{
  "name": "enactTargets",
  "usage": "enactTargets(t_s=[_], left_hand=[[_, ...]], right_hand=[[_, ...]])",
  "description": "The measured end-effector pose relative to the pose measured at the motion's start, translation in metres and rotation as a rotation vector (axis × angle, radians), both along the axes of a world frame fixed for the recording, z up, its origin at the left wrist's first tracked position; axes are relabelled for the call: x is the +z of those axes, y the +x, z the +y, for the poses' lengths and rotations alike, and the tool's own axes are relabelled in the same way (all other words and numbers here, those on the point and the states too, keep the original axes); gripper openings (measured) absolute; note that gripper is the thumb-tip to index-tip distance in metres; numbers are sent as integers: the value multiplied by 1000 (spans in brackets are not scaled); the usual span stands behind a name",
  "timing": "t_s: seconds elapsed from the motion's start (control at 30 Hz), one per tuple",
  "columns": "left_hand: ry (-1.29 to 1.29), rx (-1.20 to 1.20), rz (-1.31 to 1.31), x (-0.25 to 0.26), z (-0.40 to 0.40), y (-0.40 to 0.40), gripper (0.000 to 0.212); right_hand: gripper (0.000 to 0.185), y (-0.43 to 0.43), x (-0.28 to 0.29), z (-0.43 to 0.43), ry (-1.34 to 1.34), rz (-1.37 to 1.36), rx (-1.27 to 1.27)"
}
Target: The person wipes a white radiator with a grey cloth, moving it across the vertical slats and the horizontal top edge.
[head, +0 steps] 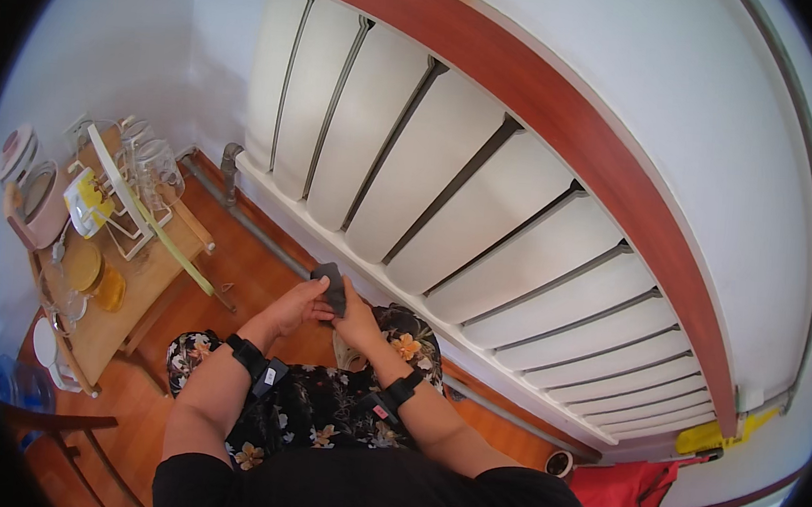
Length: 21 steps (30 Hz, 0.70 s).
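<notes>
Between my two hands is a small dark grey object (330,287), flat and longish; its exact kind cannot be told. My left hand (301,305) grips it from the left side, with the thumb laid on its face. On the right side my right hand (357,318) holds the same object, its fingers partly hidden behind it. Both hands are above my lap, over floral dark trousers (317,406). Black straps with small dark devices are on both forearms.
A white ribbed radiator (444,207) stands in front under a red-brown sill (531,85). At the left, a wooden table (141,298) bears glass cups, a honey-coloured jar (111,288) and a pink appliance (45,210). A chair (62,422) is lower left; a red bag (623,486) lies right.
</notes>
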<state>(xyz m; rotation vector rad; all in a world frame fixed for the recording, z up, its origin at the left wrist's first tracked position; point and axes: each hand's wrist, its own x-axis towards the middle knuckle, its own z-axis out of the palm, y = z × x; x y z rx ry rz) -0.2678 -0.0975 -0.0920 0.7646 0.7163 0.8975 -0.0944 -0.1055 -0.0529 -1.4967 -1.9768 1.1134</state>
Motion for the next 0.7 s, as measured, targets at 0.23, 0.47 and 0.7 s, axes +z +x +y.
enactTargets(t_s=[0.23, 0.47, 0.7], left_hand=[[88, 272, 181, 14, 4, -12, 48], [120, 237, 209, 20, -1, -11, 42], [105, 159, 231, 19, 6, 0, 39]], right_hand=[[33, 32, 32, -8, -69, 964, -444], [34, 132, 125, -2, 1536, -318, -240], [57, 129, 168, 54, 1463, -754, -313]])
